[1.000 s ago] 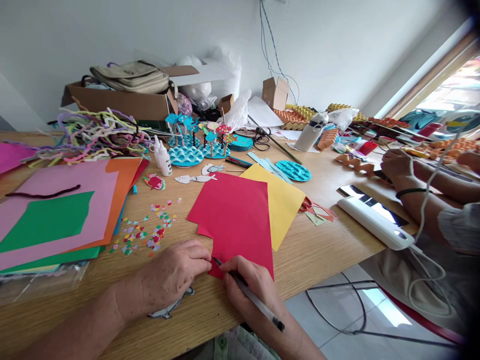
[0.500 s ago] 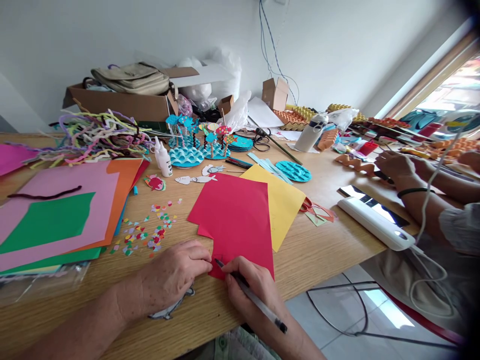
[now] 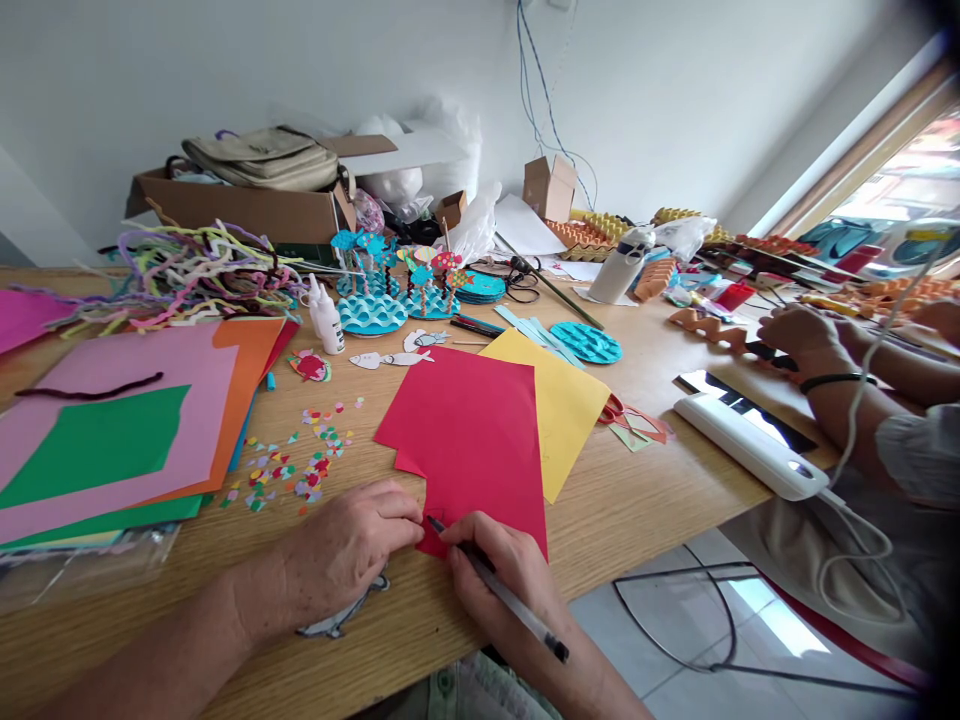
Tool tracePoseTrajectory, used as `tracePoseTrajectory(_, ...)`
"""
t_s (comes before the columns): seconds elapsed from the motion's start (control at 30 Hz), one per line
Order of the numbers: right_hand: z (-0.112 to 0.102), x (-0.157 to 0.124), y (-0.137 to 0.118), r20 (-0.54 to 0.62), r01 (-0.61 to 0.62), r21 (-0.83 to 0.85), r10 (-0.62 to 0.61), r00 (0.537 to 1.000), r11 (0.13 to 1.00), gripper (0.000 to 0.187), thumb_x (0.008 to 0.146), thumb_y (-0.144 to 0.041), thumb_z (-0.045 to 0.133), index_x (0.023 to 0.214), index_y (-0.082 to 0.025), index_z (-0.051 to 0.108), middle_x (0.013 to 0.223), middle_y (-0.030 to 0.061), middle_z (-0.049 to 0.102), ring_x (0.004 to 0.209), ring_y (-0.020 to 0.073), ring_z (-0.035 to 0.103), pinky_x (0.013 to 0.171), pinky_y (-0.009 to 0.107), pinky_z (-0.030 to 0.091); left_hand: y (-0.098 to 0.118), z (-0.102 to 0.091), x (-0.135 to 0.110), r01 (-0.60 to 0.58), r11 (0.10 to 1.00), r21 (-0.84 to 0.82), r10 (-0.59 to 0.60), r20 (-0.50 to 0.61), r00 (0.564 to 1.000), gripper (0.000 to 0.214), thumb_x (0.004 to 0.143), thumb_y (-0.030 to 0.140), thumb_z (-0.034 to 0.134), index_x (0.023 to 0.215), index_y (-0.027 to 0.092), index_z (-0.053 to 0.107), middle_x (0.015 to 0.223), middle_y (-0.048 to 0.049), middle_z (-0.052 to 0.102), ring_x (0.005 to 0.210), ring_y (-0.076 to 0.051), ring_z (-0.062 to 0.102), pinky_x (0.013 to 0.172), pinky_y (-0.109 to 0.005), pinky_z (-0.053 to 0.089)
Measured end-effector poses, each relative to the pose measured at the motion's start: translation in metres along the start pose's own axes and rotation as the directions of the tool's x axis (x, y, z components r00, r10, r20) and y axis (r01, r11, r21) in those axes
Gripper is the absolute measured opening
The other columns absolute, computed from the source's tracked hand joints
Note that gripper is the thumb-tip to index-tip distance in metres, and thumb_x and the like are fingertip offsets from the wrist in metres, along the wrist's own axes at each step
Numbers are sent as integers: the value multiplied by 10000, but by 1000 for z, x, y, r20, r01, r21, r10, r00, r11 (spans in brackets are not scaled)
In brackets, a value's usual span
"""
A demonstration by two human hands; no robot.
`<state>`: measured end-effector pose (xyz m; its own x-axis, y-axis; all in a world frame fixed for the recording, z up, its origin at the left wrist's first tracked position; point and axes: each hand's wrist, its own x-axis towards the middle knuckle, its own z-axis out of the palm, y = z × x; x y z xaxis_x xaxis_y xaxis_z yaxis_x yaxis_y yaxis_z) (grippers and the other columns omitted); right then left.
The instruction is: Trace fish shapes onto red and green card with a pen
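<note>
My right hand grips a black-capped pen, its tip on the lower left corner of the red paper. Faint drawn lines show beside the tip. My left hand is closed, its fingertips bunched at the red sheet's left edge, holding it against the table. Partly under my left hand lies a grey paper cut-out, most of its shape hidden. A yellow sheet sticks out from beneath the red paper on the right.
Paper confetti, a glue bottle and stacked coloured sheets are to the left. Red-handled scissors and a white power strip lie right. Pipe cleaners and blue paper models stand behind. A co-worker's hands work at far right.
The pen tip has shifted very slightly left on the red paper, and my right hand with it. My left hand stays put. The co-worker's hands have moved a little.
</note>
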<state>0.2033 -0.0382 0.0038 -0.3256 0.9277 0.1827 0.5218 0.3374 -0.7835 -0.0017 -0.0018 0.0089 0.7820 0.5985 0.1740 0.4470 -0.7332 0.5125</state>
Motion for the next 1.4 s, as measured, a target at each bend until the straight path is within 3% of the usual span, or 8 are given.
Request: tracePoseTrajectory(1.4,0,-1,1,-3,17,-13,-17,1000,1000,159,791,-128,446,794,-179,597,615,-20,588,516,102,509,512,186,357,1,-1,0,-25,999,28,25,-16,1000,382,745,-17,375,957,186,618,988,-40,620,942,-201,529,859,-304,429)
